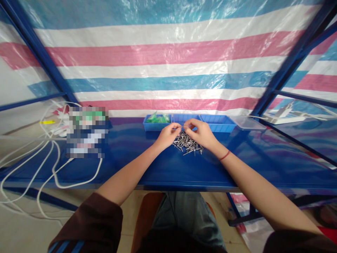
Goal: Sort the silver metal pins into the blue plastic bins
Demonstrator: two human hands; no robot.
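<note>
A heap of silvery blind rivets (pixel 187 143) lies on the blue table in front of me. Just above its far side, my left hand (pixel 170 135) is closed in a pinch. My right hand (pixel 199 133), with a red string at its wrist, is pinched too, its fingertips almost meeting the left ones. A thin rivet (pixel 182 127) spans the small gap between both sets of fingertips, mostly hidden by them. Behind the hands stands a blue divided bin (pixel 218 123), with green plastic bags (pixel 157 118) in its left compartment.
A clear plastic lid (pixel 249 123) lies right of the bin. White cables (pixel 56 168) loop over the table's left end, beside a blurred-out patch. A white power strip (pixel 283 114) is at the right. Blue metal posts and a striped sheet (pixel 168 52) bound the back.
</note>
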